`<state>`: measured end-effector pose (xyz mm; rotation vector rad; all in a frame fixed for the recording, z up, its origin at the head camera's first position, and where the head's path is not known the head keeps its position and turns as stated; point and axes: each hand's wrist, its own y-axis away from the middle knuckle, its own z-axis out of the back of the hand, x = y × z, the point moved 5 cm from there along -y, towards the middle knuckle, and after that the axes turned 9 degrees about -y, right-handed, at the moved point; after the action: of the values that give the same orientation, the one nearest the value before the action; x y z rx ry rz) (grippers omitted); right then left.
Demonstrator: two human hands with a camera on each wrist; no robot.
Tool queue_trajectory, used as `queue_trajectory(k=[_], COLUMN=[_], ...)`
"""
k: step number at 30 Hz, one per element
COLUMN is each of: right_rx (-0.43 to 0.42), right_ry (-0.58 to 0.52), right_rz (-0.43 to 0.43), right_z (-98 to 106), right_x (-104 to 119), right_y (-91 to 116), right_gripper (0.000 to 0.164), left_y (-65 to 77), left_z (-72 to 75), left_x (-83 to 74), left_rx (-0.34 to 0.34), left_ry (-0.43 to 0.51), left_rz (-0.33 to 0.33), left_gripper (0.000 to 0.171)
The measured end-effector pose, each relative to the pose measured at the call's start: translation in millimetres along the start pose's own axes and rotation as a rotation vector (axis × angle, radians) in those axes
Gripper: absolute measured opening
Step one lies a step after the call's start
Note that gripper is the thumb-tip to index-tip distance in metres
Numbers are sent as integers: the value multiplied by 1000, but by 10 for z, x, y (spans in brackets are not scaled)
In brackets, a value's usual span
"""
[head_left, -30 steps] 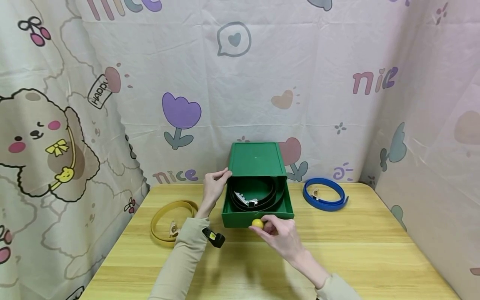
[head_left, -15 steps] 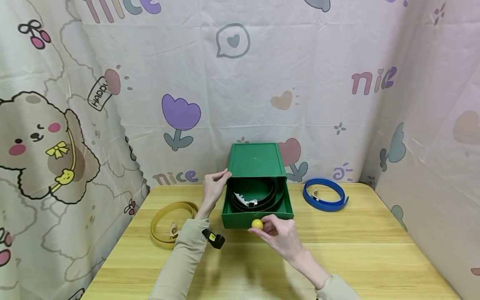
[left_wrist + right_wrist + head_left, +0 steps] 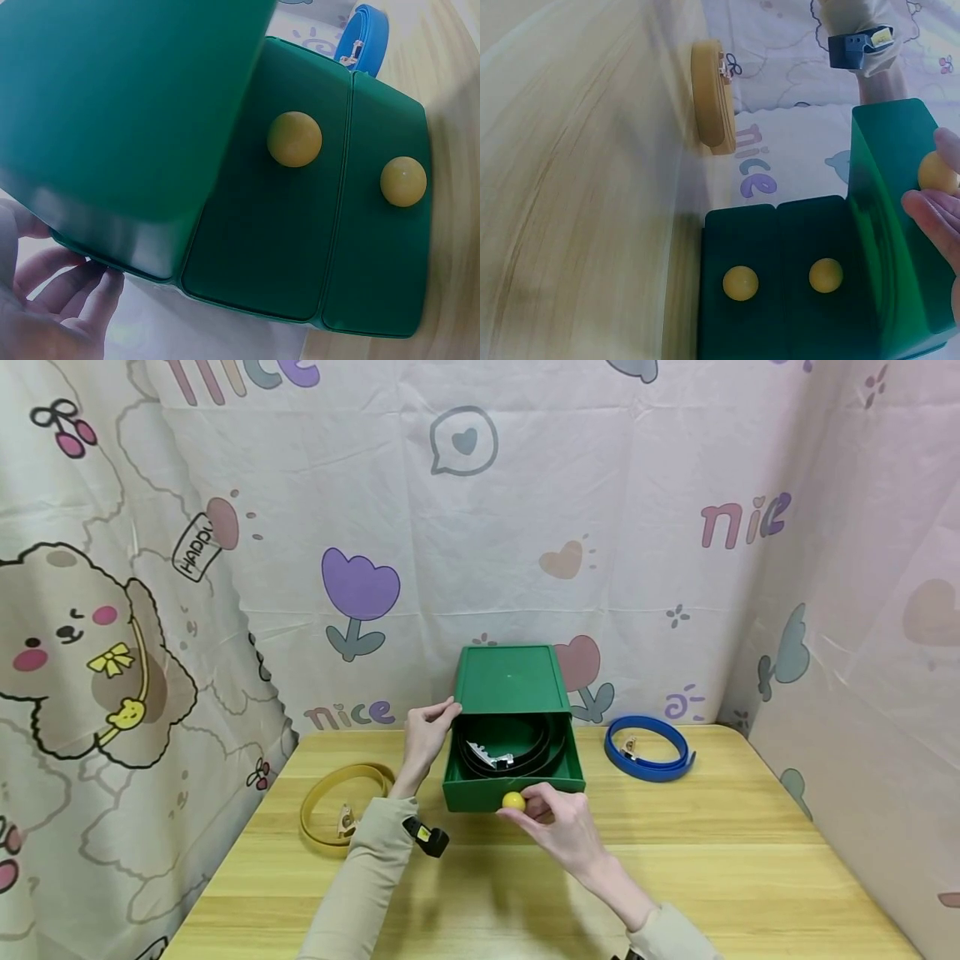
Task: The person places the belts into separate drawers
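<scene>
A green drawer cabinet (image 3: 512, 677) stands at the back of the table, its top drawer (image 3: 474, 795) pulled out toward me. Coiled inside is a dark belt (image 3: 553, 762) with a silver buckle (image 3: 489, 758). My right hand (image 3: 567, 828) pinches the drawer's round yellow knob (image 3: 513, 800) between thumb and fingers. At the cabinet's upper left front corner my left hand (image 3: 425, 739) holds on, its bent fingers against the side in the left wrist view. Two lower drawers, seen there in their slots, carry a middle knob (image 3: 294, 139) and a bottom knob (image 3: 403, 181).
On the wooden table (image 3: 675, 877) a coiled yellow belt (image 3: 311, 802) lies left of the cabinet, partly behind my left forearm. A coiled blue belt (image 3: 651, 770) lies to the right. A printed cloth (image 3: 480, 527) hangs behind and at both sides.
The top drawer has slid slightly inward, and my right hand has moved forward with its knob. My left hand has stayed at the cabinet's corner.
</scene>
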<state>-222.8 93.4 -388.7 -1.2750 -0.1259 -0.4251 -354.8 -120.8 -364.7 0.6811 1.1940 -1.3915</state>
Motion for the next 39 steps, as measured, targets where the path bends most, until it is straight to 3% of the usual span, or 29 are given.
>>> queue_trajectory(k=[28, 34, 39], right_rx=[-44, -57, -57], right_ry=[19, 15, -1], right_rz=[-115, -108, -126], right_z=[-24, -34, -45], right_x=[-112, -159, -182], right_y=[-22, -20, -29], right_gripper=[43, 26, 28], left_y=[4, 4, 6], left_z=[4, 3, 7], left_x=[11, 6, -2], left_rx=[1, 2, 2], left_ry=[-14, -12, -14], left_rz=[8, 12, 0], left_gripper=[33, 33, 32])
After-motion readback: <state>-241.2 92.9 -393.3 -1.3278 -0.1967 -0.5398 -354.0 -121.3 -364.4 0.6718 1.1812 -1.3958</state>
